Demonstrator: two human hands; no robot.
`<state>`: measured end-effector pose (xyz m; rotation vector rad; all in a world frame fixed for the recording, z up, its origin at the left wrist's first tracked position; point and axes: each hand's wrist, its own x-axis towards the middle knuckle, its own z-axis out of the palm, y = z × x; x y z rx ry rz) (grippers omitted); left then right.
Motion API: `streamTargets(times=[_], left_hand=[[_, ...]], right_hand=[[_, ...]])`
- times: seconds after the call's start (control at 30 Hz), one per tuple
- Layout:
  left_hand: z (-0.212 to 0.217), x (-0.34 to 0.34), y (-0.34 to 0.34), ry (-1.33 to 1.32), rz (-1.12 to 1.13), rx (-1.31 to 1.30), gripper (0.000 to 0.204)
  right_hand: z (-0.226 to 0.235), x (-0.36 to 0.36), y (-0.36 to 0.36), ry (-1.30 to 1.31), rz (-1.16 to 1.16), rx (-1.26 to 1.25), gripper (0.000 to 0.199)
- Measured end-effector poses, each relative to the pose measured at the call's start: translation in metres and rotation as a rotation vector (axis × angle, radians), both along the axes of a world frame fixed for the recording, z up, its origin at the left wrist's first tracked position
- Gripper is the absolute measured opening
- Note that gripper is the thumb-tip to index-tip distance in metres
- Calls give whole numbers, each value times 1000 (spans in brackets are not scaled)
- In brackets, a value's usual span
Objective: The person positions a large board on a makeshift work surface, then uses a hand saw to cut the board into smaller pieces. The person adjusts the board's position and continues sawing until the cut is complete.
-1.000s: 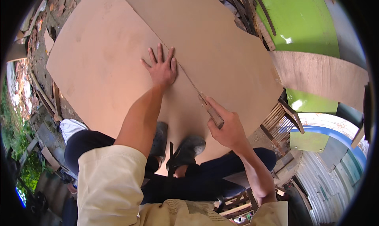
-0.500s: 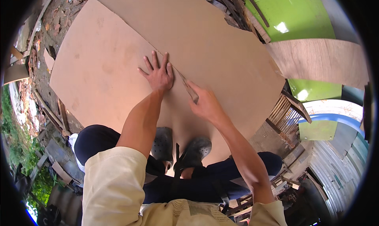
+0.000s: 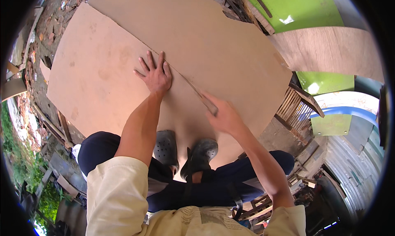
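Note:
A large thin brown wooden board [image 3: 103, 63] lies below me, with a long, slightly rough cut line [image 3: 123, 28] running from its far left edge toward my hands. My left hand [image 3: 156, 77] presses flat on the board just left of this line, fingers spread. My right hand [image 3: 224, 114] is closed round the handle of a hand saw [image 3: 193, 87], seen nearly edge-on. Its narrow blade slants away to the upper left, in line with the cut. The lower part of the blade is hidden. My feet, in dark clogs [image 3: 201, 153], are at the board's near part.
Scrap wood [image 3: 238, 5] lies beyond the board's far right edge. Bright green panels [image 3: 296, 9] and a pale plywood strip [image 3: 329, 50] are at the right, above a slatted wooden piece [image 3: 292, 104] and corrugated metal sheets [image 3: 349, 174]. Leaf-strewn ground [image 3: 45, 42] borders the left.
My right hand has drawn the saw back toward me and slightly right, so more blade shows. The left hand remains flat on the board; the whole view has shifted a little.

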<state>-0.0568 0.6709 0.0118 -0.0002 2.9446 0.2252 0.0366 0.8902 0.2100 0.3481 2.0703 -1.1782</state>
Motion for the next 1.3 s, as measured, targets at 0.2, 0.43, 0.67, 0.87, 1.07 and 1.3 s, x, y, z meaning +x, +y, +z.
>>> streamTargets(times=[0.2,0.43,0.67,0.87,1.07,1.3], left_hand=[[1,-1,0,12,-5,18,50],[-1,1,4,17,-20,0,50],[-4,2,-5,34,5,-3,50],[-3,1,4,-22,-16,-44,51],[-4,0,-2,-15,-18,-54,51],[-11,1,-2,33,-21,-31,49]], right_hand=[[-98,-25,-39,228,-65,0,65],[23,27,-5,154,-29,-21,67],[72,65,30,95,-46,-45,65],[-31,20,6,55,-17,-11,68],[-54,5,-13,109,-11,-17,67],[97,68,42,-41,31,12,67]])
